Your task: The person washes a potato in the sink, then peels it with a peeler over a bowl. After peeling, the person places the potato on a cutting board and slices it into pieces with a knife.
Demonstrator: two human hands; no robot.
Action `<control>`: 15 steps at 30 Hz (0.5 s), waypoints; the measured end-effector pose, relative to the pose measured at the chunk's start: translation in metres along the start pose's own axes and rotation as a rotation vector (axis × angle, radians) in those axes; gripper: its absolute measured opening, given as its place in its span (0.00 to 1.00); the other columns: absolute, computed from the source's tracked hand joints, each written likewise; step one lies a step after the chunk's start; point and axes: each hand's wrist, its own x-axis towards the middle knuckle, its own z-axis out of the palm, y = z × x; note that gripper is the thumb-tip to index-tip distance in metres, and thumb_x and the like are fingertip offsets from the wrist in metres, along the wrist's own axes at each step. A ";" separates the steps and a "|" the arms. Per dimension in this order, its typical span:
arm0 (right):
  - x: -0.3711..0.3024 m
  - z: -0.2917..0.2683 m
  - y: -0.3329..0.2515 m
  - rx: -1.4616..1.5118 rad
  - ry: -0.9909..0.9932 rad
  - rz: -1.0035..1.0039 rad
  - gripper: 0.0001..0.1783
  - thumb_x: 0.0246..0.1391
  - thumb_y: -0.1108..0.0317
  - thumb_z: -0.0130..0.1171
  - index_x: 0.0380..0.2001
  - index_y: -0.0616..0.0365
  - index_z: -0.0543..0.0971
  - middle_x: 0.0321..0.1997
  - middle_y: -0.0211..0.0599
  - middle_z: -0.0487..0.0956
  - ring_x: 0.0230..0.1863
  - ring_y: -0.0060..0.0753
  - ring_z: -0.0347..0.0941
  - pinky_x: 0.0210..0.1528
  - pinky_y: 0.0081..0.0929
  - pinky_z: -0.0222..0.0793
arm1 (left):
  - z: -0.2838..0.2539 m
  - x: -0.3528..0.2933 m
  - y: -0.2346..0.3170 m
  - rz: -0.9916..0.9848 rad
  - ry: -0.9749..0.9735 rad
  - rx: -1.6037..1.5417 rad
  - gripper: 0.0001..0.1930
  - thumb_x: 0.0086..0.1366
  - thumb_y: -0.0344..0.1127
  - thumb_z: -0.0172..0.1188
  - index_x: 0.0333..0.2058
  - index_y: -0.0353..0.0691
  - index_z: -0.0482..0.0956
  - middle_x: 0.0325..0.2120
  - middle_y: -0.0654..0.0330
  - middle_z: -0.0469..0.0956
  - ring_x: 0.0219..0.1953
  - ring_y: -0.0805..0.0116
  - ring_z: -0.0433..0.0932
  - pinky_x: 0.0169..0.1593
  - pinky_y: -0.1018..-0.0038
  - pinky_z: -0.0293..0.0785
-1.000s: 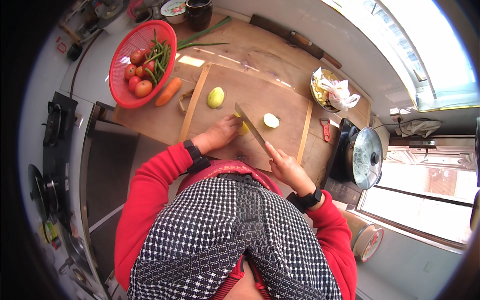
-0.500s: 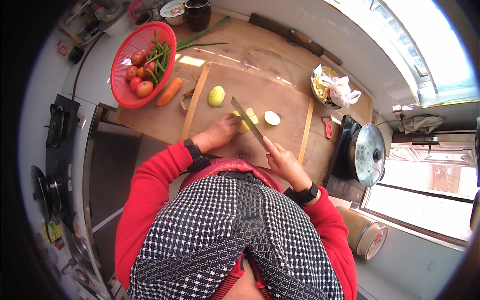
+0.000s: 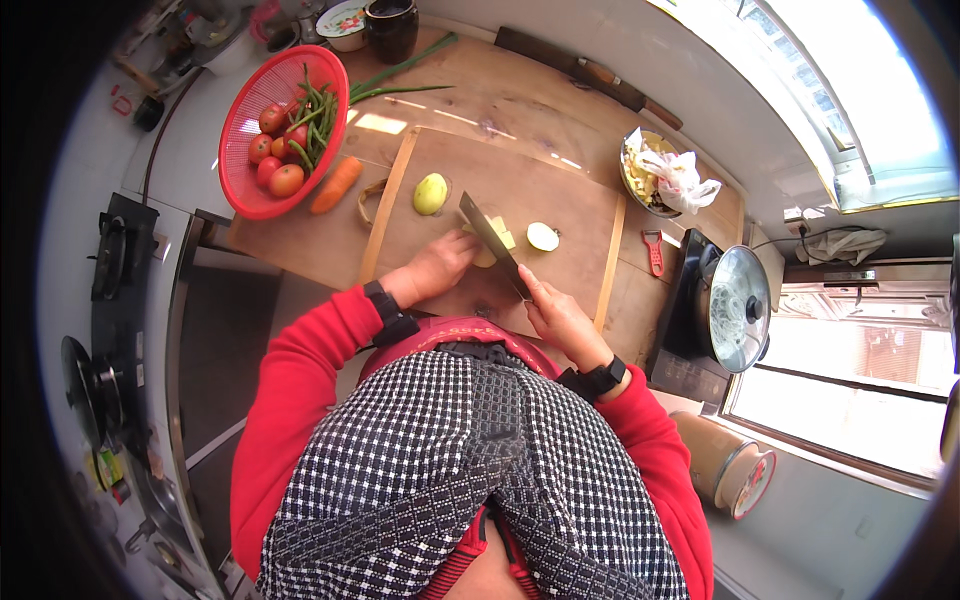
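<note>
On the wooden cutting board, my right hand is closed round the handle of a broad kitchen knife. Its blade slants up and to the left. My left hand lies left of the blade with fingers curled, pressing on a pale yellow piece, apparently peeled potato. Cut potato chunks lie against the right side of the blade. Farther right rests a potato half, pale face up; another yellowish potato piece lies beyond my left hand. My fingertips are partly hidden by the blade.
At the far left, a red plastic basket holds tomatoes and green beans, with a carrot and green onions nearby. To the right are a bowl of peelings with a plastic bag, a red peeler and a lidded pan on a cooker.
The knife and my right hand have shifted slightly left, toward my left hand. My left hand stays on the piece; the view has moved slightly.
</note>
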 end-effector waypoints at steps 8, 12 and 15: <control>-0.010 -0.012 -0.014 -0.068 -0.023 -0.006 0.32 0.45 0.74 0.49 0.56 0.56 0.58 0.30 0.48 0.70 0.24 0.50 0.69 0.26 0.38 0.68 | 0.003 -0.002 -0.002 0.015 0.020 0.011 0.11 0.46 0.25 0.49 0.32 0.33 0.73 0.36 0.55 0.72 0.40 0.58 0.70 0.43 0.70 0.70; -0.015 -0.016 -0.017 -0.059 -0.042 0.001 0.32 0.44 0.74 0.49 0.56 0.56 0.58 0.29 0.48 0.70 0.24 0.50 0.70 0.26 0.38 0.68 | 0.004 -0.003 -0.002 -0.001 0.013 0.000 0.11 0.46 0.25 0.49 0.31 0.33 0.73 0.36 0.55 0.72 0.41 0.58 0.70 0.44 0.71 0.70; -0.014 -0.015 -0.014 -0.057 -0.070 0.016 0.32 0.44 0.74 0.49 0.56 0.56 0.57 0.29 0.49 0.70 0.24 0.50 0.70 0.26 0.39 0.68 | 0.003 -0.002 -0.003 0.014 0.023 -0.003 0.10 0.46 0.25 0.49 0.31 0.32 0.73 0.35 0.55 0.72 0.39 0.58 0.70 0.43 0.71 0.70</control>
